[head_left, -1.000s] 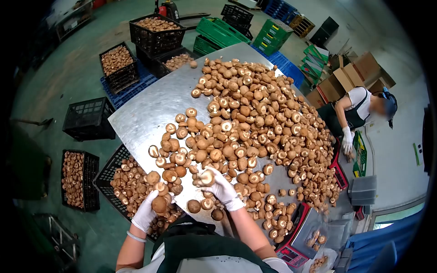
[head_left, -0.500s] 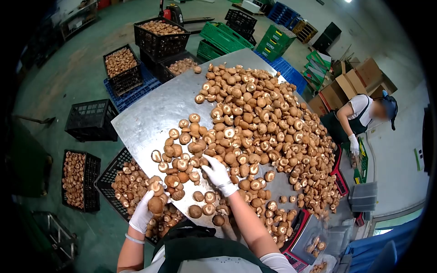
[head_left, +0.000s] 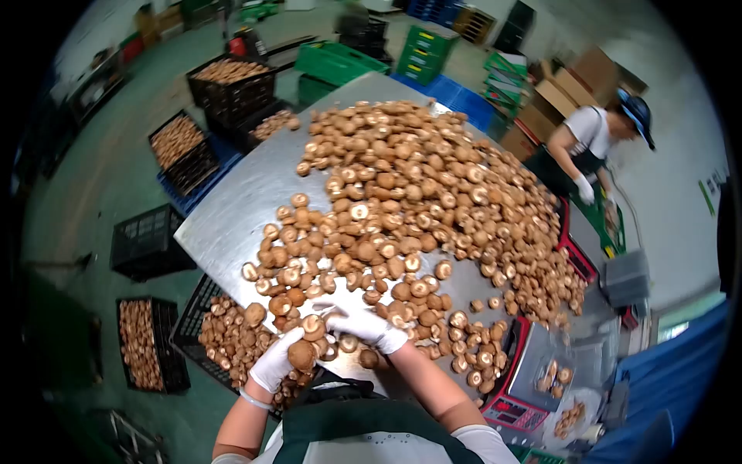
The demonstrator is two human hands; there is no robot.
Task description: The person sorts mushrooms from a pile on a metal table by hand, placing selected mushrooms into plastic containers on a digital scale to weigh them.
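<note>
My left hand (head_left: 277, 362), in a white glove, is closed around a couple of brown mushrooms (head_left: 301, 355) at the near edge of the metal table (head_left: 232, 209). My right hand (head_left: 365, 325), also gloved, is just to the right of it over the tabletop. Its fingers stretch out toward the left hand, thumb apart, and no mushroom shows in its grasp. Loose mushrooms lie close around both hands, and a large pile (head_left: 433, 185) spreads across the table beyond. Below my left hand stands a black crate (head_left: 188, 321) of mushrooms.
Black crates (head_left: 147, 243) stand on the floor at left, several holding mushrooms. A red-edged scale (head_left: 514, 410) with a clear tray sits at the right. A co-worker (head_left: 591, 147) in a cap and white gloves works over a green crate. Cardboard boxes (head_left: 568, 97) are stacked behind.
My right hand has drawn back from the pile toward my left hand. My left hand, still holding mushrooms, has moved right, from over the crate to the table edge. The whole view has shifted.
</note>
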